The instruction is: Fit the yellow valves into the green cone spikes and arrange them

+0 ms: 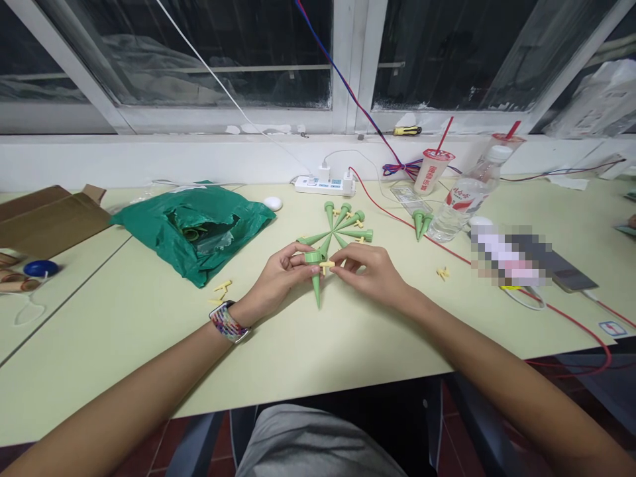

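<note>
My left hand (pixel 284 273) grips a green plastic watering spike (pixel 316 281) by its wide cap, its point toward me. A small yellow T-shaped valve (pixel 326 265) sits at the spike's side just under the cap. My right hand (pixel 366 268) pinches the outer end of that valve between thumb and fingertips. Just beyond both hands, several green spikes (pixel 348 233) lie fanned out with their points together, yellow valves by their caps. Two more green spikes (pixel 421 224) lie to the right. Loose yellow valves (pixel 223 287) rest near my left wrist, others (pixel 443 273) at the right.
A torn green plastic bag (pixel 199 225) and cardboard (pixel 50 218) lie at left. Behind stands a power strip (pixel 325 186). A red cable (pixel 412 224) crosses the table to the right, past a water bottle (pixel 462 199), a drink cup (pixel 433 173) and a phone (pixel 571 265).
</note>
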Motion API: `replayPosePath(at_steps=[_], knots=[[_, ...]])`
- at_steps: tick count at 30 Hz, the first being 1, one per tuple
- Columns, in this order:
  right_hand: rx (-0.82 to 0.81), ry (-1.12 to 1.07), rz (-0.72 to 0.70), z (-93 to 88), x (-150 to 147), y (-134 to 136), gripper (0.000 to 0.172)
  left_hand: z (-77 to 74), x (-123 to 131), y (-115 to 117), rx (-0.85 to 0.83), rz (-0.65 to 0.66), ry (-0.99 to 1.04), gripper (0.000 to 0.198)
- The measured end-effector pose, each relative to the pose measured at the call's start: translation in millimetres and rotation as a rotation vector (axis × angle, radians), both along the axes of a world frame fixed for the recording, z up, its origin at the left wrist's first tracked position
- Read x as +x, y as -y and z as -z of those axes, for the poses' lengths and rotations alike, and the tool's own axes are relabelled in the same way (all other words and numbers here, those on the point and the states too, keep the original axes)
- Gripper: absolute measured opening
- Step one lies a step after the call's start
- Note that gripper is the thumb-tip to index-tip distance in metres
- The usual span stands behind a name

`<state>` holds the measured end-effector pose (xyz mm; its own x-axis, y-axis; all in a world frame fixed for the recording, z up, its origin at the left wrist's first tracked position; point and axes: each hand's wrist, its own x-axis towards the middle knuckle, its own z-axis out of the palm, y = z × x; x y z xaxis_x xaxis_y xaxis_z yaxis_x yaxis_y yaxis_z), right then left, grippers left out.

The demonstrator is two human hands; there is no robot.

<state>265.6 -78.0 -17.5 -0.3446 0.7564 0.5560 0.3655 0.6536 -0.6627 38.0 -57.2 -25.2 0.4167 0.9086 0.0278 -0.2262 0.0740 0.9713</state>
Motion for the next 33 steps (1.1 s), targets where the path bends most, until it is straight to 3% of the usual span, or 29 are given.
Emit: replayPosePath(at_steps=[6,10,13,14,16,18,21,23,27,31,33], knots=[[-0.213,0.121,0.013,-3.4,1.1,-0.6,0.041,-0.1,0.4,1.0,-0.012,0.0,0.012,0.036],[-0.245,-0.005,-0.01,-1.0,-0.5,-0.9,0.015,-0.1,1.0,1.1,-0.025,-0.007,0.034,0.036],[-0.213,-0.032,-0.039,-0.1,-0.1,-1.3,0.013,-1.6,1.4,1.5,-0.02,-0.005,0.037,0.035],[-0.221,-0.013,-0.036,-0.4,0.6,-1.4,0.013,-2.4,1.6,1.8,-0.021,0.002,0.035,0.035],[-0.262,0.042,-0.012,-1.5,2.2,-1.3,0.033,-4.2,2.0,2.5,-0.025,0.015,0.033,0.035],[-0.286,0.082,0.008,-2.6,3.3,-1.1,0.04,-5.8,2.5,3.1,-0.028,0.025,0.034,0.034],[-0.218,0.076,-0.012,-2.9,3.4,-0.8,0.02,-6.6,2.9,3.3,-0.021,0.029,0.035,0.033],[-0.154,0.084,-0.022,-2.3,3.0,-0.7,0.017,-6.1,2.5,2.9,-0.017,0.036,0.032,0.032],[-0.145,0.144,0.018,-1.0,3.8,-0.1,0.04,-5.2,1.7,2.6,-0.023,0.056,0.04,0.03],[-0.061,0.17,0.004,-0.1,4.3,0.8,0.023,-6.0,2.0,3.3,-0.015,0.047,0.052,0.031],[0.004,0.196,-0.003,0.8,4.0,0.8,0.024,-6.1,2.4,3.6,-0.012,0.057,0.051,0.031]])
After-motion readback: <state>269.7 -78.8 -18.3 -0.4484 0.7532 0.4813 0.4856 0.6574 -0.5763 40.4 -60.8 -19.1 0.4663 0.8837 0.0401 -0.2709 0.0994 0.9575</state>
